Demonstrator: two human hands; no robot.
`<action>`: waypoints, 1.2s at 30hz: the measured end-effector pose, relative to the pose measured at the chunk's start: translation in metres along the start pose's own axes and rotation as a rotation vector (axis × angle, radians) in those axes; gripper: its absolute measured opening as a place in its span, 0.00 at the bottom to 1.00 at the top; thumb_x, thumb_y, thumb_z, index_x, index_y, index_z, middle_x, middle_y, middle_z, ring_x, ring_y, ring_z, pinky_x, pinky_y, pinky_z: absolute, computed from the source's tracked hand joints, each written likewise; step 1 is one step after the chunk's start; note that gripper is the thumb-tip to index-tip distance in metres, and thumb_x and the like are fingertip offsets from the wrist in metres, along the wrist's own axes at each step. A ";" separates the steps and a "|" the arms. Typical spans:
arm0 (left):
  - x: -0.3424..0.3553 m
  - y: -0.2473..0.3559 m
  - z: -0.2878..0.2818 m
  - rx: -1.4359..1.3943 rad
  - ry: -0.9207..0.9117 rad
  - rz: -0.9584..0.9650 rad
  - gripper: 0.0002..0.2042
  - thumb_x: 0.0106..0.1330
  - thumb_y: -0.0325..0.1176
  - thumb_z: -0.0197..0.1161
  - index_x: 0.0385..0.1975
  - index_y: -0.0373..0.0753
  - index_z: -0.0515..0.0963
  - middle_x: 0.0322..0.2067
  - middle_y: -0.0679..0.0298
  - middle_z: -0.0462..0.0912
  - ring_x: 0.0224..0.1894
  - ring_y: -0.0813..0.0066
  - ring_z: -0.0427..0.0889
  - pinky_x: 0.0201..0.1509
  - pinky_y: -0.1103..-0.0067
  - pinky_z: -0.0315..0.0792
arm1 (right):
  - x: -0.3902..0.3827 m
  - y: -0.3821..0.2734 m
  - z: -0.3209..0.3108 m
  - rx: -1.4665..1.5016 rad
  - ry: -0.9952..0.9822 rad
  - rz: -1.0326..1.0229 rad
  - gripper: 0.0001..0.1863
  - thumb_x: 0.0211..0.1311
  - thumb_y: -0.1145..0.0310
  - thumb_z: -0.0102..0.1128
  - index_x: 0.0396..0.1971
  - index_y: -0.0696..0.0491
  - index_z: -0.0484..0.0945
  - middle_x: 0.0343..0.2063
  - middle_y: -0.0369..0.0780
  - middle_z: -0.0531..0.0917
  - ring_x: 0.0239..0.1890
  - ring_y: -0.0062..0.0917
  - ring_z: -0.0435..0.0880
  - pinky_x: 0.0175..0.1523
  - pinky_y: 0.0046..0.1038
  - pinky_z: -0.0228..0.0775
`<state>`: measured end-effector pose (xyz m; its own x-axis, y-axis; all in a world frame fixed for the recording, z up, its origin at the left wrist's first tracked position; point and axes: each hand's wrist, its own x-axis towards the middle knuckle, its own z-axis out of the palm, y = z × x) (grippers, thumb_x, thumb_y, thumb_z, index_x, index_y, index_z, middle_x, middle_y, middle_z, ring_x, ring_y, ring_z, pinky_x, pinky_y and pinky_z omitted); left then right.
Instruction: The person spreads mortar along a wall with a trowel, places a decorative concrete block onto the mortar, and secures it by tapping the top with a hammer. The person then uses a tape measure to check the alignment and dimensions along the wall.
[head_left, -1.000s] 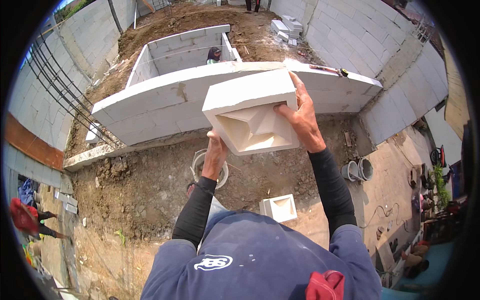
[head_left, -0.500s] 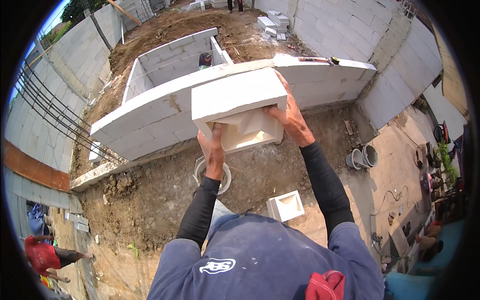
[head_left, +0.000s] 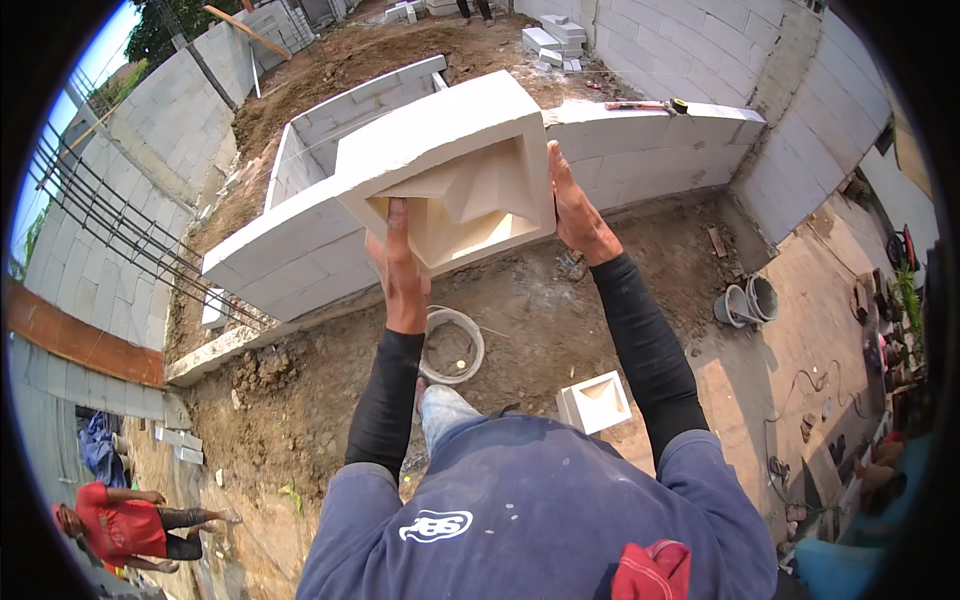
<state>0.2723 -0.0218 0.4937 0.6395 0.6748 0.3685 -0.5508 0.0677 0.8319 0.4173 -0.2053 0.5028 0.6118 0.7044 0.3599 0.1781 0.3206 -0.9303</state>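
Both my hands hold a white breeze block point(head_left: 440, 130) with a faceted, angular recess facing me, in front of and above the top of a low wall. My left hand point(head_left: 400, 265) grips its lower left corner, the thumb inside the recess and the other fingers mostly hidden behind. On the block's right side lies my right hand point(head_left: 580, 215), its palm and fingers pressed along the outer face. A second, similar breeze block point(head_left: 568, 408) sits on the ground by my right side, recess upward.
The low wall point(head_left: 660, 150) of white blocks crosses ahead, a hammer point(head_left: 640, 105) lying on its top. Buckets point(head_left: 735, 305) stand right; a round bucket point(head_left: 475, 365) is by my foot. Rebar point(head_left: 120, 220) juts in at left. A person in red point(head_left: 115, 525) stands lower left.
The breeze block has moved left and tilted, showing more of its recess. My right thumb has come out of the recess, and that hand now lies along the side. The person in red shows more.
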 end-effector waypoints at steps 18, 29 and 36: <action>0.009 0.020 -0.020 -0.074 -0.073 -0.014 0.38 0.67 0.61 0.65 0.62 0.31 0.67 0.51 0.56 0.78 0.51 0.68 0.82 0.52 0.73 0.79 | -0.061 -0.100 0.043 -0.355 0.395 -0.362 0.58 0.60 0.15 0.21 0.68 0.53 0.65 0.69 0.50 0.65 0.70 0.46 0.63 0.71 0.57 0.52; 0.037 0.017 -0.040 -0.058 -0.119 0.023 0.43 0.67 0.65 0.60 0.67 0.31 0.63 0.58 0.53 0.76 0.60 0.62 0.79 0.63 0.67 0.77 | -0.135 -0.169 0.175 0.993 -1.062 -0.317 0.52 0.56 0.20 0.44 0.59 0.55 0.75 0.62 0.60 0.68 0.62 0.47 0.72 0.67 0.59 0.58; 0.057 0.013 -0.041 -0.089 -0.137 -0.021 0.43 0.65 0.65 0.64 0.64 0.30 0.67 0.53 0.53 0.79 0.53 0.65 0.83 0.54 0.70 0.81 | -0.129 -0.174 0.174 1.119 -1.137 -0.317 0.48 0.53 0.23 0.59 0.53 0.57 0.82 0.58 0.66 0.71 0.57 0.48 0.78 0.64 0.59 0.62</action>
<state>0.2797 0.0479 0.5092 0.7151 0.5664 0.4097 -0.5780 0.1495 0.8022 0.1731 -0.2418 0.6308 -0.2819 0.4398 0.8527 -0.7501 0.4531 -0.4817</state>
